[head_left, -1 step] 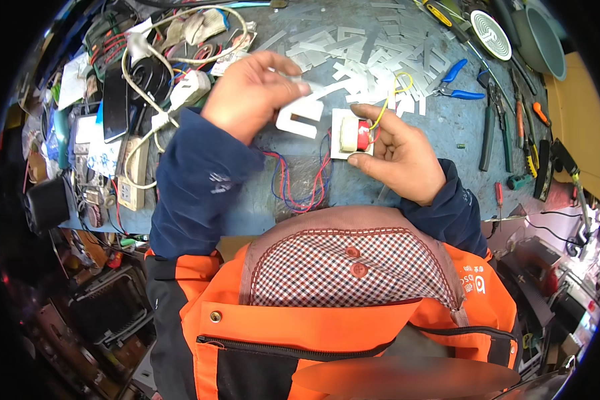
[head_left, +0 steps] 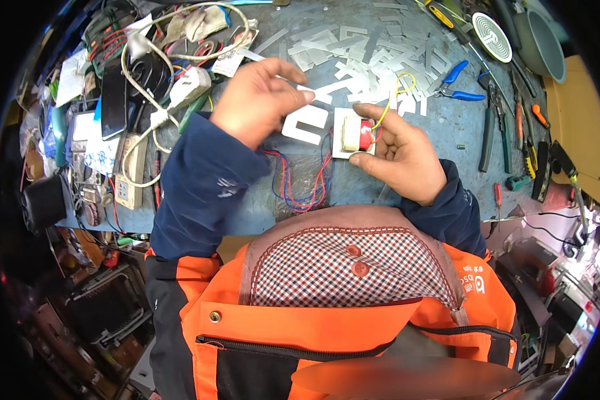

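Observation:
My left hand [head_left: 257, 103] pinches pale, flat metal between thumb and fingers. A thin slotted transformer lamination [head_left: 291, 124] shows just below the fingertips, left of the small transformer. My right hand [head_left: 407, 157] is closed on that transformer [head_left: 349, 137], thumb below and index finger above. The transformer has a whitish bobbin, red wrapping and a pale plate-like outline. A yellow wire [head_left: 397, 93] loops up from it. Red and blue leads [head_left: 300, 193] curl on the bench between my forearms.
Loose metal laminations [head_left: 373, 73] are heaped beyond my hands on the blue bench [head_left: 447, 130]. Blue-handled cutters [head_left: 457, 83], pliers [head_left: 490, 127] and screwdrivers lie to the right. Cables, a power strip [head_left: 132, 180] and a dark phone-like slab [head_left: 115, 100] crowd the left.
My left hand and the lamination have shifted slightly right, closer to the transformer. My right hand has barely moved and keeps its hold.

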The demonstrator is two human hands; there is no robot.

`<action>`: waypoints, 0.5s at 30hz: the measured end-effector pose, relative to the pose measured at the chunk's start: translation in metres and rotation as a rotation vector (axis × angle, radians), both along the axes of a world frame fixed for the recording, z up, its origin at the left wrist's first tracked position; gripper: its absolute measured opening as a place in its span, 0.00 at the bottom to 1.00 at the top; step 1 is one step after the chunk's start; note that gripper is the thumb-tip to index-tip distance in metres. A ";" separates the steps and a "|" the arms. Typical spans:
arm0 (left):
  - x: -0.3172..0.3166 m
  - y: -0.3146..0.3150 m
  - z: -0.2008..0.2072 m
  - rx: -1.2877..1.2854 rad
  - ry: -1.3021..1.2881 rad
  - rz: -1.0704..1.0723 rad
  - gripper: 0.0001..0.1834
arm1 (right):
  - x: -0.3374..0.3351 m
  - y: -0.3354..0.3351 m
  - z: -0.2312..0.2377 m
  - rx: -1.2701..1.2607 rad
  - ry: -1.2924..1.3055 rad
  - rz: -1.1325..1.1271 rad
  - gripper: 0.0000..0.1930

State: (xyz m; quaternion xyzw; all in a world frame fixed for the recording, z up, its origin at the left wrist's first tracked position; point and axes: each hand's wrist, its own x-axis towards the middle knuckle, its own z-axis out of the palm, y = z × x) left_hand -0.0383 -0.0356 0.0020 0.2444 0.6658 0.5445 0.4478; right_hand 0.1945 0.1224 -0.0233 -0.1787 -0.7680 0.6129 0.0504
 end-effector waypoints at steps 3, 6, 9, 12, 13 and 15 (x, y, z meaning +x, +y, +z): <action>0.019 -0.005 -0.001 -0.027 -0.081 -0.037 0.14 | 0.001 0.000 -0.006 -0.026 0.018 -0.011 0.36; 0.020 -0.006 -0.004 0.040 -0.071 -0.041 0.15 | 0.000 0.000 -0.003 -0.045 -0.002 -0.022 0.36; 0.024 -0.008 -0.002 0.072 -0.081 -0.026 0.15 | 0.002 -0.002 0.001 -0.072 -0.029 -0.027 0.37; 0.033 -0.007 -0.003 0.095 -0.110 -0.010 0.15 | -0.002 -0.005 0.005 -0.171 -0.022 -0.038 0.38; 0.038 -0.005 -0.004 0.080 -0.100 -0.021 0.15 | -0.003 -0.007 0.005 -0.209 -0.015 -0.046 0.38; 0.040 -0.003 -0.006 0.061 -0.084 -0.045 0.15 | -0.005 -0.009 0.008 -0.252 0.005 -0.064 0.38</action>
